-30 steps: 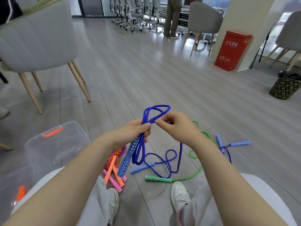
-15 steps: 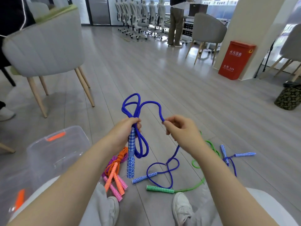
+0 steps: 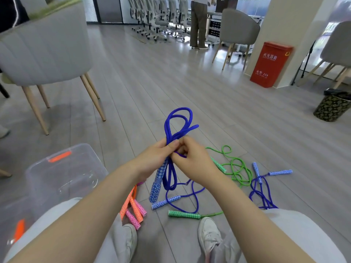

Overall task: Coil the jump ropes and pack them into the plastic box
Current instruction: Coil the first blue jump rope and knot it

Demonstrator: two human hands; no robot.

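My left hand (image 3: pixel 155 158) grips a blue jump rope (image 3: pixel 177 122) by its patterned handle (image 3: pixel 158 182) together with several gathered loops that stick up above my fingers. My right hand (image 3: pixel 191 160) pinches a strand of the same rope right beside the left hand. The rope's tail runs down to its second handle (image 3: pixel 166 202) on the floor. A clear plastic box (image 3: pixel 62 177) with orange latches stands at my left knee. A green rope (image 3: pixel 235 168), another blue rope (image 3: pixel 262 188) and orange and pink ropes (image 3: pixel 133 209) lie loose on the floor.
A grey chair (image 3: pixel 43 50) stands behind the box at the left. My white shoes (image 3: pixel 209 236) are near the green handle (image 3: pixel 184 214). A red bin (image 3: pixel 270 64), a patterned basket (image 3: pixel 331 107), more chairs and a standing person (image 3: pixel 198 21) are farther back.
My right hand has moved left and brought its strand up against the bundle in my left hand. The loops above my left hand have grown.
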